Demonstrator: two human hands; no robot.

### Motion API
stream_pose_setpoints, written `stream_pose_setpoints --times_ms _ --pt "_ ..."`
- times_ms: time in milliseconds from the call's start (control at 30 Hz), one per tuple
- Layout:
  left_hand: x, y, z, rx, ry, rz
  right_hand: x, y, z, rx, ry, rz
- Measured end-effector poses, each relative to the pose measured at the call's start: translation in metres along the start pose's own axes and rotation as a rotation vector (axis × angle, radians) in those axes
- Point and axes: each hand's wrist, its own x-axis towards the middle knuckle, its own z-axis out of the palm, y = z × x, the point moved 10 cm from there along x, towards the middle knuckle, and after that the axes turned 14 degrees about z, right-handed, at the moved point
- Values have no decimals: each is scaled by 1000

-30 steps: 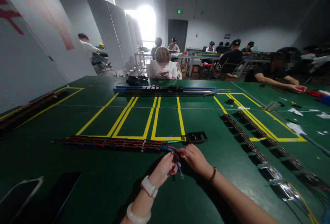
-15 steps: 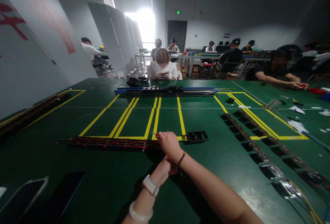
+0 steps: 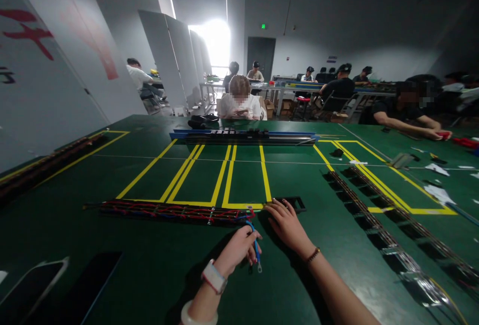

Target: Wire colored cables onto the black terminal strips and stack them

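Head | R hand (image 3: 288, 224) pt-covers blk tray (image 3: 302, 205) | contents unclear

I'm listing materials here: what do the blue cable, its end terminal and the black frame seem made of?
Blue cable: probably plastic-sheathed, smooth even colour. End terminal: likely metal, silvery sheen. Black frame: perhaps matte plastic; dark, dull surface.

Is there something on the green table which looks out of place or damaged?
The white scraps on the right of the table look out of place: they lie scattered and uneven, unlike the straight yellow lines. No clear damage stands out.
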Motion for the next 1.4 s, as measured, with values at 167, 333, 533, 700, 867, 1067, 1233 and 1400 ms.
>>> stream_pose_setpoints --times_ms 167,333,533,700,867,1067,1233,1400 --pt "0 13 -16 241 -68 12 -3 5 8 17 -21 24" --pt "-2 16 -24 355 -182 7 -3 4 9 38 -43 22" --pt "-1 1 -11 141 -112 -56 4 -8 -8 167 -25 89" --pt "4 -7 -11 -3 -40 -31 17 -50 -40 422 -51 86" --pt "8 -6 -13 -184 -27 26 26 -90 -51 467 -52 -41" --pt "5 -3 -12 -50 -35 -32 37 -49 -53 416 113 97" --pt "0 2 -10 21 -46 -48 38 11 -37 203 71 194" --pt "1 -1 -7 -20 -59 -48 23 38 -4 -3 -58 183"
